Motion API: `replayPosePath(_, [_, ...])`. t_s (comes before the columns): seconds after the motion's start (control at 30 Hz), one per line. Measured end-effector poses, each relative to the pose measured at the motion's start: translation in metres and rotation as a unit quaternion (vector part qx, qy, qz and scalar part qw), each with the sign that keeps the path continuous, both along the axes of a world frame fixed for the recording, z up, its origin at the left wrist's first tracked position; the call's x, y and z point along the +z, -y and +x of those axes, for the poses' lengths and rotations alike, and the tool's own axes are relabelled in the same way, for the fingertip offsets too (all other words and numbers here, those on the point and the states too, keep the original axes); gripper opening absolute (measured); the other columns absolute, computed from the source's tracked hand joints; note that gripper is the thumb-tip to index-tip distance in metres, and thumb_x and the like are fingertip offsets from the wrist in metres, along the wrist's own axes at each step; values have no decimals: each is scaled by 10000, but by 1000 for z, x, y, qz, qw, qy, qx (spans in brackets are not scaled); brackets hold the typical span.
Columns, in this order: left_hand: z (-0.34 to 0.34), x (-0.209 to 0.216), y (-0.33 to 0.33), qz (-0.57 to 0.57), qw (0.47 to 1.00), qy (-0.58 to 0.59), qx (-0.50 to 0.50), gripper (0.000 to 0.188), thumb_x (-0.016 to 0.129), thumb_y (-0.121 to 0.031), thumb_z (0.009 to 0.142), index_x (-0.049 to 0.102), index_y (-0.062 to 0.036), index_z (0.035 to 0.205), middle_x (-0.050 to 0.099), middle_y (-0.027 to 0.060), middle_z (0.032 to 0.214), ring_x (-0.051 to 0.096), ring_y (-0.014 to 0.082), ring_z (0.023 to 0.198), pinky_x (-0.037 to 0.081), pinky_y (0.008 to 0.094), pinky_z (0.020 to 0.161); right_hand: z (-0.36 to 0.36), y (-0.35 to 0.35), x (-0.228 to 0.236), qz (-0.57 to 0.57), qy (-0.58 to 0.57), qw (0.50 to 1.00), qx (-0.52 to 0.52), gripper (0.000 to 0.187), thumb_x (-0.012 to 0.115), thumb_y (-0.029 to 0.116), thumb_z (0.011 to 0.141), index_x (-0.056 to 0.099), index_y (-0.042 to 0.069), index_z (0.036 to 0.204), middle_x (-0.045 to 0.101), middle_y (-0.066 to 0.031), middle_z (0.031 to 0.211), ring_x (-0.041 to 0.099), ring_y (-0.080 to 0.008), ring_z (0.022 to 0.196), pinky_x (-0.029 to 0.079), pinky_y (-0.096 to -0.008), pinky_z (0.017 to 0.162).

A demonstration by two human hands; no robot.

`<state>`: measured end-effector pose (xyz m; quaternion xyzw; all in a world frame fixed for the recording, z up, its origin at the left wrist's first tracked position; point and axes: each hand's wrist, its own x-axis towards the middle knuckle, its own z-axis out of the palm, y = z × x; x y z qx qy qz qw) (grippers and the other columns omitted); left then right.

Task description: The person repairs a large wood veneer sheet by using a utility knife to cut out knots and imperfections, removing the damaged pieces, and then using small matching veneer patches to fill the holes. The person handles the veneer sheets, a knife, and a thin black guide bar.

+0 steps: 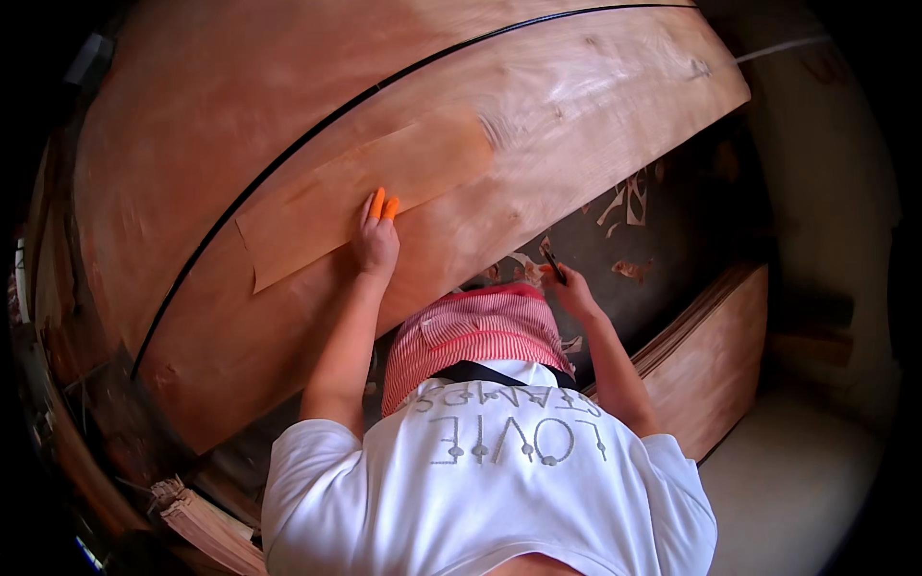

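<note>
- The broad wooden surface (615, 106) has its near edge running on a slant, from the lower left up to a corner at the upper right.
- The thin wood piece (355, 202) lies flat on the surface, inside that near edge, with a band of wood grain between the two.
- A thin black strip (379, 88) crosses the surface beyond the piece; the piece's left end sits near it.
- To the right, a dark gap separates the surface's edge from a stack of wood sheets (715, 350); torn scraps (631, 271) lie down in it, and the right hand (573, 288) has room there.
- The left forearm reaches forward over the near edge, and the left hand (378, 245) rests at the piece's near side.
- Its two fingers in orange covers (378, 202) are extended, slightly apart, over the piece; the others are hard to make out.
- The right arm is bent, its fingers closed around a slim dark tool (551, 261) pointing up toward the surface's edge, beside the striped apron (471, 331).
</note>
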<state>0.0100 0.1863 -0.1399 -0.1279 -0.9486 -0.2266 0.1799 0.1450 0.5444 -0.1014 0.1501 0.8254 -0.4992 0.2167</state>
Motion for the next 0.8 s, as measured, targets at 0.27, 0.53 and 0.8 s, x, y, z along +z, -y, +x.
replayPosePath(0.27, [4, 20, -4, 8, 999, 54, -3, 327, 587, -120, 771, 585, -62, 1094, 468, 158, 1262, 421, 291, 1193, 398, 370, 955, -182, 86, 28, -23, -91, 984, 153, 283, 474, 164, 911, 538, 80, 1173, 588, -6, 741, 464, -82, 636, 408, -236, 594])
replayPosePath(0.53, [-50, 22, -52, 8, 993, 112, -40, 551, 595, -263, 791, 428, -68, 1278, 362, 167, 1349, 324, 310, 1261, 249, 429, 1045, -254, 101, -48, -169, 6, 976, 134, 183, 504, 194, 909, 510, 61, 1036, 565, -10, 701, 447, -70, 531, 366, -239, 471])
replayPosePath(0.8, [-63, 4, -3, -58, 974, 94, 200, 502, 512, -269, 835, 405, -140, 1308, 338, 130, 1379, 285, 275, 1290, 189, 457, 1046, -258, 93, -27, -138, 40, 968, 206, 273, 504, 138, 894, 442, 26, 1135, 587, -50, 748, 474, -93, 549, 385, -217, 505])
